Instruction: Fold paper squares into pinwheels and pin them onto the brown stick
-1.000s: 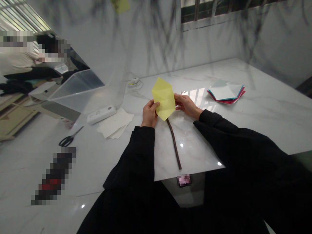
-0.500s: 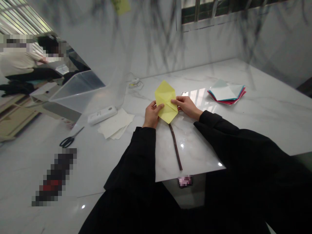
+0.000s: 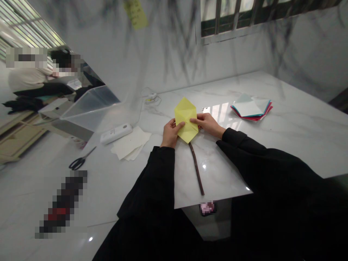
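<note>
Head view is showing both hands pinching a folded yellow paper [image 3: 185, 119] just above the marble surface [image 3: 285, 137]: the left hand [image 3: 170, 133] is gripping its left edge, the right hand [image 3: 208, 124] its right edge. A dark stick [image 3: 197, 169] is lying below it. Writing on the white device [image 3: 116, 133] is too small to read.

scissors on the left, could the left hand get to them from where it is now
Probably yes. The scissors lie in the open, left of the white sheets, with bare surface between them and the left hand. But that hand is pinching the yellow paper and would have to let go.
</note>
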{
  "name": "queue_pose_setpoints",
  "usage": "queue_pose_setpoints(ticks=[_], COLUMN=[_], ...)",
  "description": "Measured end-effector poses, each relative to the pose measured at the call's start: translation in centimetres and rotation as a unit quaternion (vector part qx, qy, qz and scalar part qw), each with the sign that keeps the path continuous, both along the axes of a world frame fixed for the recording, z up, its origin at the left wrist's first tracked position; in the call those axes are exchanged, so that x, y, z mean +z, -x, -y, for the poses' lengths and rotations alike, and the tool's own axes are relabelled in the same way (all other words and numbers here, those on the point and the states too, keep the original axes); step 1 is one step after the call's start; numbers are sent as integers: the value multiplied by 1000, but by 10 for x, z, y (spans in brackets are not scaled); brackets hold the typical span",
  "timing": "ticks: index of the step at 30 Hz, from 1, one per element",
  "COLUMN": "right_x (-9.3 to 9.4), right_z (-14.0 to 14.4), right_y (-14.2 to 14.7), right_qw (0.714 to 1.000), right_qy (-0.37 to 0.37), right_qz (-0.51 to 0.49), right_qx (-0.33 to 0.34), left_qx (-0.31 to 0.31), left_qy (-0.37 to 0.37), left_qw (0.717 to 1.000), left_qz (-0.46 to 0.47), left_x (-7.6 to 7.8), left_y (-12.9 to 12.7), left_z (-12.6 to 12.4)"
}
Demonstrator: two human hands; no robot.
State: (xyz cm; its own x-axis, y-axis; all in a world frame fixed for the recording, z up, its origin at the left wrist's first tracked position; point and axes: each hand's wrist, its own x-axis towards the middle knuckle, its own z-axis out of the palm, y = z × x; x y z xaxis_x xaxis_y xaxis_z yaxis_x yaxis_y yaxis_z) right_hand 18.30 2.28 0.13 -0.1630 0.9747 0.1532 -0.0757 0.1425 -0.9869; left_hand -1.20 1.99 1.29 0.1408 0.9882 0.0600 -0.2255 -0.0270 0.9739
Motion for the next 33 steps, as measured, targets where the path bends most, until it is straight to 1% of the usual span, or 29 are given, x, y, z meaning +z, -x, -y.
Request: queue_pose_setpoints(ticks=[8, 13, 20, 25, 30, 33], right_x=[2, 4, 5, 5, 7, 7], right_z=[1, 2, 3, 3, 5, 5], right_y=[1, 1, 1, 1, 1, 2], right_qw=[1000, 999, 999, 1000, 999, 999], right_qy=[13, 24, 22, 10, 23, 21], right_qz=[-17, -27, -25, -15, -19, -20], right_qx=[9, 14, 14, 4, 9, 15], left_qx=[-18, -41, -47, -33, -2, 0], left_qy=[5, -9, 0, 8, 5, 10], left_qw=[1000, 999, 998, 999, 1000, 1000], left_qz=[-16, -34, -34, -4, -13, -13], left_x=[-1, 3, 6, 7, 2, 0], left_y=[0, -1, -1, -3, -3, -3], left_z=[-1, 3, 5, 4, 2, 1])
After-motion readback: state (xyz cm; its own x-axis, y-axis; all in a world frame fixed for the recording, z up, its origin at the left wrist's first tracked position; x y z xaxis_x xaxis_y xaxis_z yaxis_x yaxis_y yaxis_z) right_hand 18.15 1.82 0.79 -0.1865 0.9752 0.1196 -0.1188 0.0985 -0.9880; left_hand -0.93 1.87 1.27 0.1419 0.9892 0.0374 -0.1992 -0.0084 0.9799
